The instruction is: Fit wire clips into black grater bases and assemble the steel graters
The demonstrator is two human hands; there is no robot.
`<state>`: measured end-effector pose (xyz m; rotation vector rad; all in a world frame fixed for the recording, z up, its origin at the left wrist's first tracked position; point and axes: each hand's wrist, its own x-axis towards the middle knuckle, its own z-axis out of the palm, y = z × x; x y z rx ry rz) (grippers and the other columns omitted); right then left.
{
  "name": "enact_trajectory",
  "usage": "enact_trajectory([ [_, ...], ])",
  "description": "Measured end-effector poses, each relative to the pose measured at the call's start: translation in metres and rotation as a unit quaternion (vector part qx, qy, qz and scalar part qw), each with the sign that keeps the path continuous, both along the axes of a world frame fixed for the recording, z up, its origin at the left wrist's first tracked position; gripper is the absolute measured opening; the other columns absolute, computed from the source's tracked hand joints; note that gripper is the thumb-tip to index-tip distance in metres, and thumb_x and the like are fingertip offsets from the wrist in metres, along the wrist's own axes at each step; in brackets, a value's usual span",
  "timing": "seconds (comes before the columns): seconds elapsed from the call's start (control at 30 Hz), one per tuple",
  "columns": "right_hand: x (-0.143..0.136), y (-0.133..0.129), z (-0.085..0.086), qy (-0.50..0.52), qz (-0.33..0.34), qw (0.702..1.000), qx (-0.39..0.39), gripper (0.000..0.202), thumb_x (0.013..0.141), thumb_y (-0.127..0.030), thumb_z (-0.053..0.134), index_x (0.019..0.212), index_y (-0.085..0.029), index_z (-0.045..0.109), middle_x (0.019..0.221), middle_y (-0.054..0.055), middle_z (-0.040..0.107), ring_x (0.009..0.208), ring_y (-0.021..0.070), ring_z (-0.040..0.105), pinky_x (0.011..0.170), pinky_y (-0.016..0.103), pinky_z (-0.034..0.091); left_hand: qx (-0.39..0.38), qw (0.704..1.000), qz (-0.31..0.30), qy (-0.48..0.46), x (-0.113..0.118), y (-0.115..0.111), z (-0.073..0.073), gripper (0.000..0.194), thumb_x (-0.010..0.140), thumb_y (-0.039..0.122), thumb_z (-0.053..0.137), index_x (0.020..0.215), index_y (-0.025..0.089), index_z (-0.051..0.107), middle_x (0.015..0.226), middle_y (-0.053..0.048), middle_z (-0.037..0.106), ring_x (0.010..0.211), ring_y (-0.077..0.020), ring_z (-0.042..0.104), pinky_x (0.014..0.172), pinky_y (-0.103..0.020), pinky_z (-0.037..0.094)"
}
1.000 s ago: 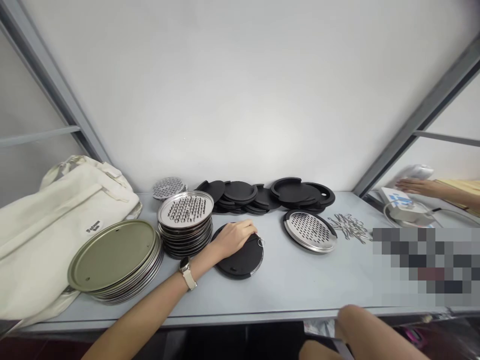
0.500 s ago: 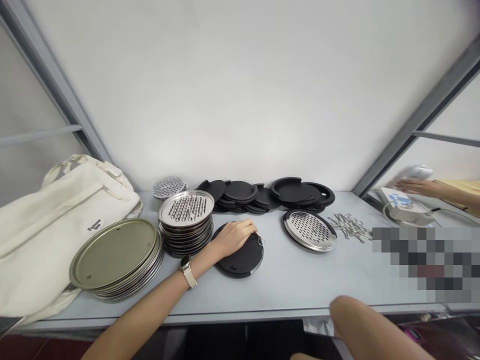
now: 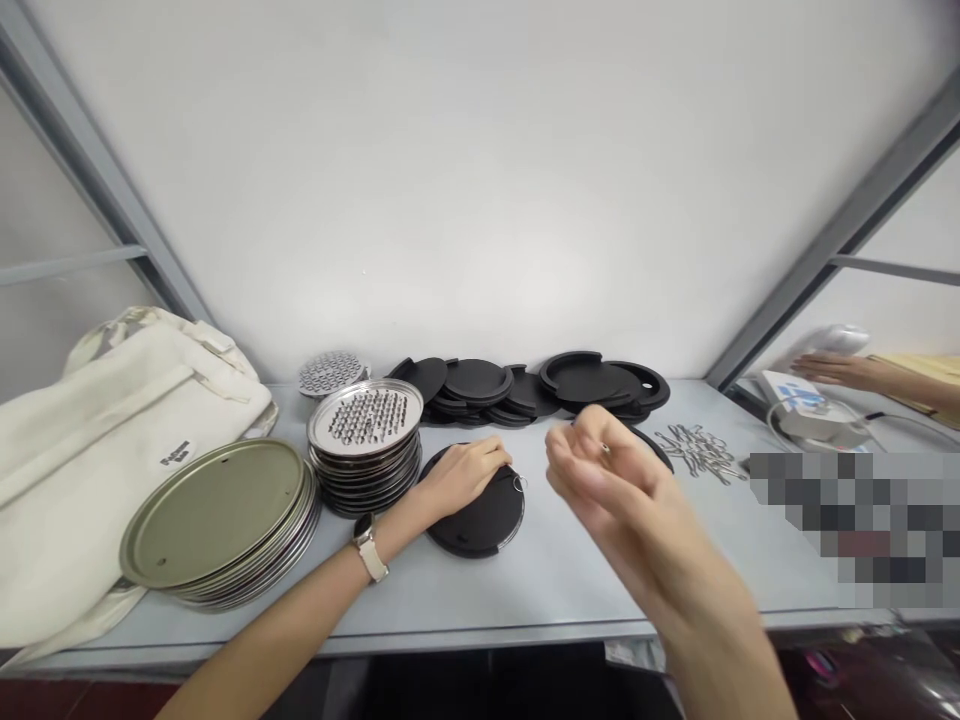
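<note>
My left hand (image 3: 469,470), with a watch on the wrist, lies over a black round disc (image 3: 476,525) on the table, its fingers closed at the disc's upper right. A thin metal ring (image 3: 520,484) sticks out beside the fingertips, and bright metal shows at the disc's lower right rim. Raised above the table, my right hand (image 3: 611,475) has its fingers curled in; what they hold, if anything, I cannot make out. It mostly hides a grater disc in a black rim (image 3: 652,446) behind it. Farther right is a pile of small metal clips (image 3: 697,450).
Left of my hand stand a stack of round grater plates (image 3: 367,420) and a stack of olive-green discs (image 3: 217,510). Black round covers (image 3: 480,382) line the wall. A cream bag (image 3: 127,430) sits far left. Another person's hand (image 3: 840,370) is near a white device (image 3: 810,410).
My right hand has come up from the table's front edge into the middle right, covering most of the grater disc. The left hand stays on the black disc.
</note>
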<state>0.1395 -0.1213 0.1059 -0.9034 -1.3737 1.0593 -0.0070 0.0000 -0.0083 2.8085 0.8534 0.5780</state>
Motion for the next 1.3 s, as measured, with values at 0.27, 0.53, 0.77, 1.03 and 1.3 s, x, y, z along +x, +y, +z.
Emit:
enact_trajectory([
  [0.27,0.037,0.070,-0.101,-0.288,0.021,0.955,-0.073,0.027,0.081,-0.045,0.054,0.088,-0.023,0.041,0.069,-0.003,0.050,0.062,0.0128,0.048,0.058,0.026,0.041,0.006,1.000,0.005,0.011,0.000,0.002,-0.003,0.021,0.094,0.023,0.033,0.100,0.020,0.054,0.095,-0.002,0.054,0.077,-0.0126,0.056,0.067,-0.022,0.041],
  [0.53,0.038,0.079,-0.130,-0.292,0.039,0.954,-0.054,0.020,0.087,-0.040,0.044,0.080,-0.022,0.040,0.060,-0.006,0.041,0.054,0.0102,0.037,0.050,0.023,0.031,-0.016,1.000,-0.004,-0.027,0.002,0.002,0.000,0.014,0.094,0.021,0.035,0.094,0.018,0.048,0.089,-0.001,0.055,0.080,-0.0131,0.054,0.070,-0.023,0.038],
  [0.77,0.041,0.078,-0.128,-0.296,0.050,0.953,-0.041,0.023,0.090,-0.039,0.038,0.075,-0.021,0.037,0.060,-0.007,0.033,0.055,0.0098,0.032,0.052,0.022,0.028,-0.003,1.000,-0.001,-0.015,0.001,0.003,-0.001,0.018,0.094,0.020,0.033,0.087,0.018,0.050,0.085,-0.001,0.054,0.078,-0.0128,0.052,0.069,-0.023,0.036],
  [1.03,0.031,0.073,-0.134,-0.358,-0.005,0.934,0.000,0.019,0.094,-0.032,0.028,0.078,-0.023,0.033,0.063,-0.006,0.040,0.057,0.0127,0.041,0.056,0.024,0.029,0.003,1.000,0.004,-0.024,0.002,0.002,-0.001,0.019,0.094,0.021,0.033,0.086,0.018,0.049,0.083,-0.002,0.054,0.078,-0.0141,0.052,0.070,-0.024,0.037],
  [1.3,0.030,0.071,-0.133,-0.428,-0.027,0.903,0.025,0.014,0.093,-0.028,0.028,0.080,-0.023,0.033,0.063,-0.004,0.044,0.055,0.0139,0.043,0.055,0.025,0.029,0.000,1.000,-0.004,-0.022,0.002,0.003,-0.002,0.019,0.094,0.020,0.032,0.090,0.018,0.051,0.087,-0.002,0.055,0.081,-0.0141,0.054,0.073,-0.024,0.039],
])
